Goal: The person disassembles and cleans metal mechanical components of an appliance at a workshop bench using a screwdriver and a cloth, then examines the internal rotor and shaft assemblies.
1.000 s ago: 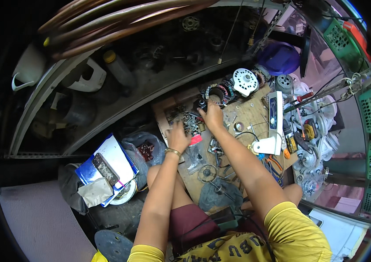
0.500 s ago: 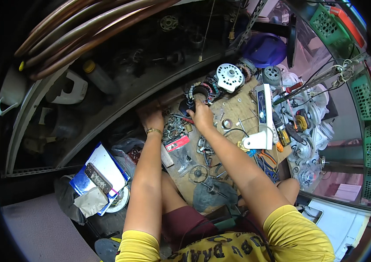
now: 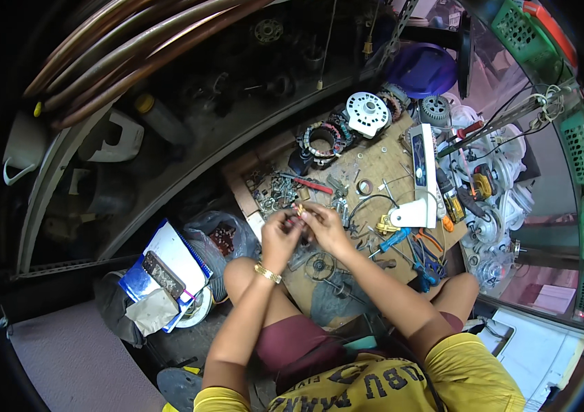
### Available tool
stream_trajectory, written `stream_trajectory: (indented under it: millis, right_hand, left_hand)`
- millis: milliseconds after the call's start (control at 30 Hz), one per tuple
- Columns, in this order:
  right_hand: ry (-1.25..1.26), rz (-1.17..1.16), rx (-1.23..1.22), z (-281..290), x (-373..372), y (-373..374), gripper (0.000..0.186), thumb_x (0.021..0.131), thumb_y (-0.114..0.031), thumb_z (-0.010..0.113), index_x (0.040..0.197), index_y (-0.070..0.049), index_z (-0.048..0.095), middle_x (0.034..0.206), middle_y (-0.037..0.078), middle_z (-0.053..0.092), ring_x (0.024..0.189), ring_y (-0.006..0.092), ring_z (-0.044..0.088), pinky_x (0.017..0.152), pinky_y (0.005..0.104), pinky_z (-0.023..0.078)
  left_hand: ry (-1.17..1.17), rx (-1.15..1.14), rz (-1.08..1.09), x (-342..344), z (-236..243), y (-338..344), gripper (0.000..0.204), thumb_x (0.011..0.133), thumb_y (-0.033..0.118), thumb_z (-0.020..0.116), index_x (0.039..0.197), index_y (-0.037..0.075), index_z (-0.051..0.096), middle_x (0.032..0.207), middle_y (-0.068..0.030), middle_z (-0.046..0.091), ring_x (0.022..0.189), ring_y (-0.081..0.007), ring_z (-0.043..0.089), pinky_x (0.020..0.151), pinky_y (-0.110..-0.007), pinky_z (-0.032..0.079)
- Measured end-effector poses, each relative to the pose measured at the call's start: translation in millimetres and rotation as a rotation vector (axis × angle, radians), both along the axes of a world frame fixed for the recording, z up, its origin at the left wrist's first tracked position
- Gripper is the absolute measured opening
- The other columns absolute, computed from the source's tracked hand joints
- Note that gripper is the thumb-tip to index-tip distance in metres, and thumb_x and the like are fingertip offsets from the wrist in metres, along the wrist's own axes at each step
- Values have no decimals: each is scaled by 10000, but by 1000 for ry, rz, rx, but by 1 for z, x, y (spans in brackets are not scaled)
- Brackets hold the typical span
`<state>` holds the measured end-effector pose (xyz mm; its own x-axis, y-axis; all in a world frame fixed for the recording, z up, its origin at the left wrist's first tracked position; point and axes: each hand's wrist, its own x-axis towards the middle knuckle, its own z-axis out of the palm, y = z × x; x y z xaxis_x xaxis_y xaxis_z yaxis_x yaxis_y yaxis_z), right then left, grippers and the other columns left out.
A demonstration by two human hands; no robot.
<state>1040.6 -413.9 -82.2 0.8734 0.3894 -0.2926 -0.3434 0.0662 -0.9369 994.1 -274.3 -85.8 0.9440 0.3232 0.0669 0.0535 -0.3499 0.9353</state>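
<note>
My left hand (image 3: pixel 279 237) and my right hand (image 3: pixel 325 229) are close together above the near left of the workbench (image 3: pixel 383 167). Their fingers pinch at something small with yellowish and reddish spots, too small to name. Just beyond them lies a heap of loose screws and small metal parts (image 3: pixel 284 191), with a red-handled tool (image 3: pixel 314 184) across its edge. Farther back sits a ring-shaped motor stator (image 3: pixel 337 141) with coloured windings, apart from both hands. A metal ring with spokes (image 3: pixel 320 266) lies nearer to me.
A white motor cover (image 3: pixel 367 115) stands at the back. To the right are a white scale-like device (image 3: pixel 421 158), a yellow cordless drill (image 3: pixel 451 204) and orange-handled pliers (image 3: pixel 429 242). A plastic bag (image 3: pixel 222 232) and blue-edged papers (image 3: pixel 168 261) lie to the left.
Both hands have drawn back toward me from the stator and the bench's far left, and now meet over the near part. The red and white packet seen earlier no longer shows.
</note>
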Motion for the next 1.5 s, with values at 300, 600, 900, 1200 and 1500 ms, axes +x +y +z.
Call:
stream_trajectory:
  millis: [300, 600, 900, 1200, 1500]
  right_hand:
    - [90, -276, 5, 8, -58, -87, 318, 919, -45, 716, 1218, 46, 657, 976, 99, 725, 773, 139, 685, 627, 263, 570]
    - [245, -322, 71, 11, -117, -200, 316, 895, -49, 749, 1178, 28, 631, 916, 80, 681, 758, 165, 684, 648, 288, 600]
    - [343, -224, 393, 47, -169, -215, 319, 935, -76, 705, 1233, 1, 622, 909, 62, 660, 765, 181, 688, 670, 308, 600]
    - [327, -267, 550, 92, -195, -239, 306, 974, -92, 644, 1259, 14, 613, 920, 92, 674, 756, 183, 691, 685, 310, 602]
    - [143, -352, 258, 101, -215, -214, 223, 923, -53, 717, 1112, 43, 649, 882, 90, 686, 706, 170, 689, 629, 300, 604]
  left_hand:
    - [41, -198, 13, -57, 15, -50, 373, 830, -4, 729, 1187, -15, 622, 1062, -98, 691, 847, -138, 635, 777, -292, 519]
    - [256, 417, -382, -116, -10, -75, 391, 715, 35, 753, 1095, 37, 659, 1116, -175, 631, 1005, -379, 626, 868, -453, 516]
    - [-41, 1178, -927, -148, -55, -157, 208, 913, 163, 535, 1055, 161, 687, 1152, -23, 611, 1137, -233, 561, 904, -435, 435]
    - [71, 591, -765, -148, -11, -139, 404, 795, 49, 752, 1176, 43, 617, 1124, -109, 645, 1041, -304, 642, 880, -428, 520]
    - [-48, -1135, -47, -179, 67, -158, 446, 1037, 187, 579, 1415, 82, 367, 1339, -123, 575, 1233, -222, 565, 1073, -422, 457]
